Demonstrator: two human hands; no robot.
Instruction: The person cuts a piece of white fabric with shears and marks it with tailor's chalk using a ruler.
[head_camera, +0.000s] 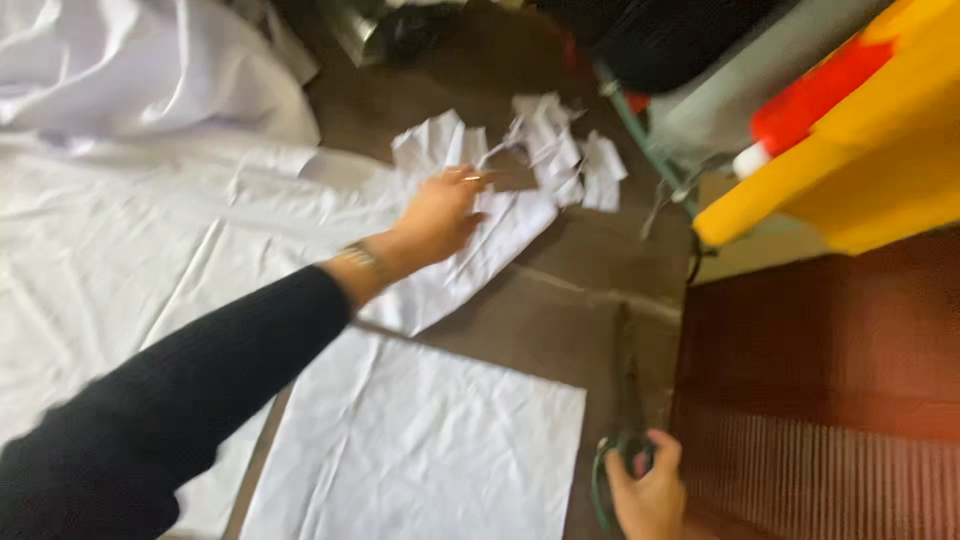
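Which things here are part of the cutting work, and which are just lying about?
In use:
left hand on white cloth strip
right hand holding green-handled scissors
cut white cloth square
white scraps

Lying about:
yellow and red plastic object
reddish-brown ribbed mat
dark bag

Head view, steeply downward, close.

The whole view is smeared by motion blur. The right hand (648, 492) is cut off at the bottom edge, and its fingers cover the handles of the green scissors (628, 400), whose blades blur into the dark desk (560, 300). The yellow and red object (850, 130) runs out past the right edge, its kind unclear. The left hand (440, 215) hides part of the white cloth (150, 250).
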